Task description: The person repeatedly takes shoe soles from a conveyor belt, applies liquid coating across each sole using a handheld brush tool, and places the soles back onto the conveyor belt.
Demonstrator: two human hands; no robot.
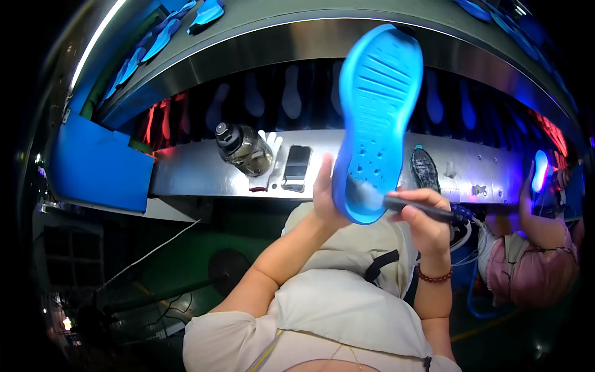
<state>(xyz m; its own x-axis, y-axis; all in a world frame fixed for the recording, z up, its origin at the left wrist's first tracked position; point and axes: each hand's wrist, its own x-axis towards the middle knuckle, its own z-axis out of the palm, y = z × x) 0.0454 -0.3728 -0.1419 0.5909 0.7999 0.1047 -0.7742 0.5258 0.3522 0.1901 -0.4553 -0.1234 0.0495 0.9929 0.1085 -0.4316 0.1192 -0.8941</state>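
Note:
A blue shoe sole (379, 118) stands raised in front of me, its ridged and pitted face toward the camera. My left hand (325, 195) holds it at the lower left edge, near the heel. In my right hand (427, 217) is a dark pen-like tool (427, 209), gripped between thumb and fingers. The tool's tip is at the heel of the sole, beside a whitish, blurred patch. A beaded bracelet circles my right wrist.
A metal ledge (217, 180) carries a dark bottle (245, 149), a phone-like object (297, 167) and a black shoe part (424, 167). Behind it runs a curved conveyor (273, 31) with blue pieces. At right, a co-worker (533, 266) holds a glowing sole.

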